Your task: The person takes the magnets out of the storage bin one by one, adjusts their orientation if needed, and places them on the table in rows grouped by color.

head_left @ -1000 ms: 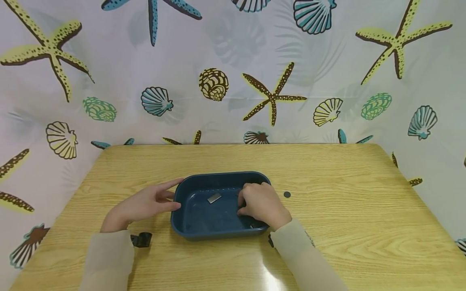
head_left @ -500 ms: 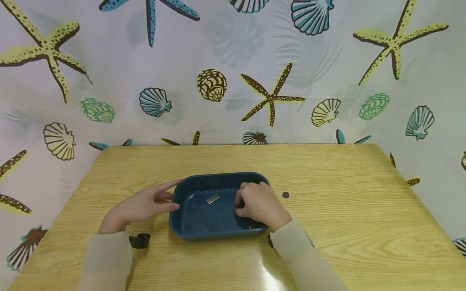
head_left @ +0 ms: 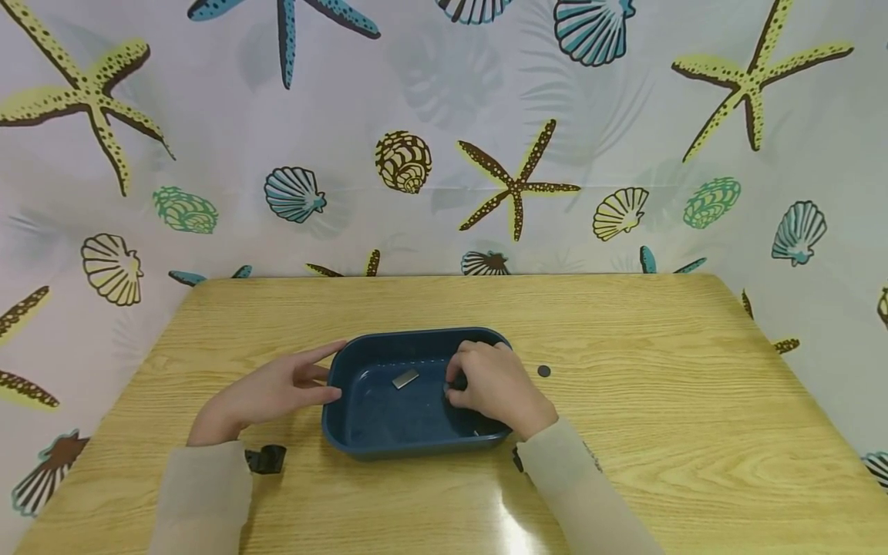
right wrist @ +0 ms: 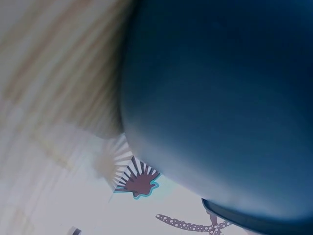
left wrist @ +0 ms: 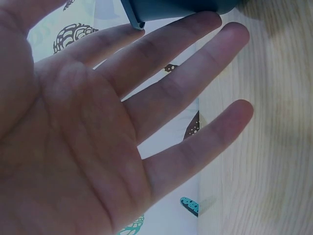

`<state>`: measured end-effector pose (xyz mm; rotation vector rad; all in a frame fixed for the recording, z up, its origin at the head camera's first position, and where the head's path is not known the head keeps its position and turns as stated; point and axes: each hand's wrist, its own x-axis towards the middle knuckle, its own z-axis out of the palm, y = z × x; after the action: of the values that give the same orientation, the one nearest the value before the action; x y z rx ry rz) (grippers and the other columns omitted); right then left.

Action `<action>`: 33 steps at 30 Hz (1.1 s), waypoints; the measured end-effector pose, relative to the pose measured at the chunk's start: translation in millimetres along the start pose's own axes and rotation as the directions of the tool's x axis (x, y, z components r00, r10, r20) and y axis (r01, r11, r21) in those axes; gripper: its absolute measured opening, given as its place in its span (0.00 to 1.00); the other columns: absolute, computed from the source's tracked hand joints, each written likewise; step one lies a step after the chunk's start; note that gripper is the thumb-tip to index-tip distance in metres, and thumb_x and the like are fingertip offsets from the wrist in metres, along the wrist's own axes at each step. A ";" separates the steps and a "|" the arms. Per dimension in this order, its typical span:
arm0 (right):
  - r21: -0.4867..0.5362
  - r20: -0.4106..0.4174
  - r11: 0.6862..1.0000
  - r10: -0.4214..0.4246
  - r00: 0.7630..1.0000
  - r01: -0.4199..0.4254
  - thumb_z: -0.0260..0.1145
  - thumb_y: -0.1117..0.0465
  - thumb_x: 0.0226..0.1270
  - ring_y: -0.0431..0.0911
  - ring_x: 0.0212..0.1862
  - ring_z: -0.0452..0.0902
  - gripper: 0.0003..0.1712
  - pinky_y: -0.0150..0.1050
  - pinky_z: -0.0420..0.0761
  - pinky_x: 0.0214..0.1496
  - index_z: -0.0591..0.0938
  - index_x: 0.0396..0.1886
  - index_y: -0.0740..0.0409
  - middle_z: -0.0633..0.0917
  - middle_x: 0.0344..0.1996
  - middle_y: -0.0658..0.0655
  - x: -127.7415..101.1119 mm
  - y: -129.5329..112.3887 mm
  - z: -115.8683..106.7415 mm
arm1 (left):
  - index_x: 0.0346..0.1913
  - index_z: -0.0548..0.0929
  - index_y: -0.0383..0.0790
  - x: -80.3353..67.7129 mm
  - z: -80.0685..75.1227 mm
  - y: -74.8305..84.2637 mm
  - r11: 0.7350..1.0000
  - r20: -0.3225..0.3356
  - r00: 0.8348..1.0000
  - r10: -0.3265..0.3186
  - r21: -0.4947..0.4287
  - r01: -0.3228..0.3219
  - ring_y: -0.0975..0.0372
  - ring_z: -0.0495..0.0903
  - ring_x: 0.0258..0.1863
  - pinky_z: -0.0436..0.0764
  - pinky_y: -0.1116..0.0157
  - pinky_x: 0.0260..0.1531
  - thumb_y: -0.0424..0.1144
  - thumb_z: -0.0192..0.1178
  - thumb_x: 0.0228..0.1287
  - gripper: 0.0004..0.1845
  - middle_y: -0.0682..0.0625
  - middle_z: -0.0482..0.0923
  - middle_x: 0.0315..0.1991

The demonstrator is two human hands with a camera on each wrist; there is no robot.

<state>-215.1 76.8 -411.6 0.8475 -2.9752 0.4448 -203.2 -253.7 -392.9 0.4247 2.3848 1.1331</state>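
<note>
A dark blue tray [head_left: 388, 447] sits on the table, its far rim raised in view. My left hand [head_left: 280, 385] rests against the tray's left end with fingers extended; in the left wrist view the spread fingers [left wrist: 171, 90] reach the tray's underside edge [left wrist: 181, 7]. Inside the right half, my right hand [head_left: 496, 385] has its fingers curled, thumb and forefinger pinching a small greyish thing [head_left: 447, 388], mostly hidden. A small silver rectangular block [head_left: 405, 378] lies on the tray floor. Another tiny light piece [head_left: 476, 433] shows near the front right. The right wrist view shows only the tray's outer wall [right wrist: 210, 112].
A small dark round disc [head_left: 544, 371] lies on the wooden table [head_left: 666, 401], just right of the tray. Black wrist camera mounts [head_left: 267, 459] hang by the sleeves. A curtain [head_left: 430, 92] printed with shells and starfish closes off the back and sides.
The right hand's fingertips have shifted slightly left and up inside the tray, and a small greyish thing now shows between them. The left hand and tray stay in place.
</note>
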 end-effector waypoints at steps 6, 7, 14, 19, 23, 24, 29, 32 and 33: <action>0.037 -0.015 0.999 0.009 1.000 -0.008 0.76 0.52 0.65 0.47 0.45 0.83 0.07 0.55 0.78 0.62 0.90 0.38 0.49 0.87 0.41 0.48 -0.4 0.5 -3.8 | 0.84 0.50 0.45 0.2 -0.2 0.5 1.000 -0.001 1.000 0.001 0.003 -0.001 0.41 0.78 0.67 0.79 0.44 0.62 0.50 0.63 0.74 0.46 0.30 0.74 0.68; 0.044 -0.018 0.999 0.011 1.000 -0.010 0.76 0.52 0.65 0.47 0.45 0.83 0.07 0.55 0.78 0.62 0.90 0.38 0.49 0.87 0.41 0.48 -0.7 0.3 -5.0 | 0.84 0.50 0.45 0.3 -0.1 0.6 1.000 -0.001 1.000 0.001 0.003 -0.001 0.42 0.78 0.67 0.79 0.44 0.62 0.50 0.64 0.74 0.46 0.30 0.74 0.68; 0.059 -0.029 0.998 0.027 0.999 -0.025 0.76 0.52 0.65 0.46 0.46 0.83 0.08 0.53 0.80 0.59 0.90 0.39 0.48 0.87 0.43 0.48 -2.3 1.0 -12.7 | 0.84 0.50 0.43 1.8 0.3 -0.7 1.000 -0.002 1.000 0.005 0.006 -0.005 0.41 0.78 0.66 0.80 0.45 0.61 0.49 0.63 0.74 0.46 0.30 0.74 0.68; 0.068 -0.029 0.997 0.033 0.999 -0.031 0.75 0.52 0.65 0.45 0.44 0.83 0.07 0.53 0.80 0.59 0.89 0.39 0.48 0.86 0.42 0.48 -2.5 2.5 -16.9 | 0.84 0.49 0.42 1.3 0.6 -0.2 1.000 0.002 1.000 0.016 0.005 -0.016 0.41 0.78 0.67 0.81 0.45 0.60 0.48 0.63 0.74 0.46 0.29 0.74 0.69; 0.078 -0.032 0.996 0.035 0.999 -0.032 0.76 0.52 0.65 0.43 0.42 0.83 0.07 0.53 0.80 0.60 0.89 0.39 0.48 0.86 0.41 0.47 -3.3 4.0 -20.4 | 0.84 0.49 0.43 0.9 0.4 1.2 1.000 0.004 1.000 0.010 -0.002 -0.010 0.40 0.77 0.68 0.81 0.45 0.60 0.48 0.63 0.74 0.46 0.29 0.73 0.69; 0.083 -0.035 0.996 0.036 0.999 -0.033 0.76 0.52 0.65 0.43 0.43 0.83 0.07 0.54 0.79 0.61 0.89 0.39 0.48 0.86 0.41 0.47 -3.6 4.5 -21.3 | 0.84 0.49 0.43 0.8 0.4 1.3 1.000 0.005 1.000 0.010 -0.004 -0.010 0.40 0.77 0.67 0.81 0.45 0.60 0.48 0.63 0.74 0.46 0.29 0.73 0.69; 0.121 -0.063 0.992 0.037 0.997 -0.029 0.77 0.54 0.64 0.45 0.44 0.85 0.08 0.55 0.78 0.62 0.89 0.40 0.49 0.87 0.41 0.49 -6.8 7.3 -26.6 | 0.84 0.49 0.43 0.8 0.6 1.3 1.000 0.005 1.000 0.011 -0.003 -0.011 0.41 0.78 0.67 0.81 0.46 0.60 0.48 0.63 0.74 0.45 0.29 0.74 0.69; 0.123 -0.082 0.992 0.040 0.996 -0.029 0.77 0.54 0.64 0.45 0.44 0.85 0.08 0.53 0.80 0.59 0.89 0.40 0.49 0.87 0.41 0.50 -8.6 9.1 -29.5 | 0.84 0.49 0.43 0.7 0.5 1.0 1.000 0.004 1.000 0.016 0.000 -0.016 0.41 0.78 0.67 0.81 0.46 0.60 0.47 0.63 0.75 0.45 0.29 0.74 0.69; 0.116 -0.088 0.993 0.042 0.995 -0.031 0.77 0.53 0.64 0.44 0.43 0.84 0.08 0.52 0.80 0.59 0.89 0.40 0.48 0.87 0.41 0.49 -9.0 9.8 -30.4 | 0.84 0.49 0.43 0.7 0.5 0.9 1.000 0.003 1.000 0.016 0.001 -0.016 0.41 0.78 0.67 0.81 0.46 0.60 0.47 0.63 0.74 0.45 0.29 0.74 0.69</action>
<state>-214.4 97.8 -385.9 0.7604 -2.9104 0.6434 -203.5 -252.5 -392.7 0.4460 2.3832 1.1381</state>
